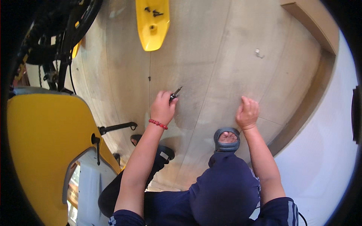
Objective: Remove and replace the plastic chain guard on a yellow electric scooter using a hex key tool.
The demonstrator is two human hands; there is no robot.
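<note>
Near the middle of the view, my left hand [163, 107] is closed around a small folding multi-tool [175, 93]. Its pointed metal tip sticks out ahead of the fingers; the rest is mostly covered. My right hand [247, 112] hangs over the floor on the right with fingers curled in, and whatever may be inside is hidden. Farther off, a long yellow plastic panel [152, 39] lies on the floor, with several dark screws [156, 13] on it. One small dark screw [149, 78] rests on the floor between that panel and my left hand.
At the left stands a large yellow and grey body panel [49, 124] with a black lever [118, 127]. Dark frame parts and a wheel [81, 22] are beyond it. A small pale scrap [258, 52] lies on the floor [203, 67]. A brown skirting [301, 107] borders the white wall [320, 150].
</note>
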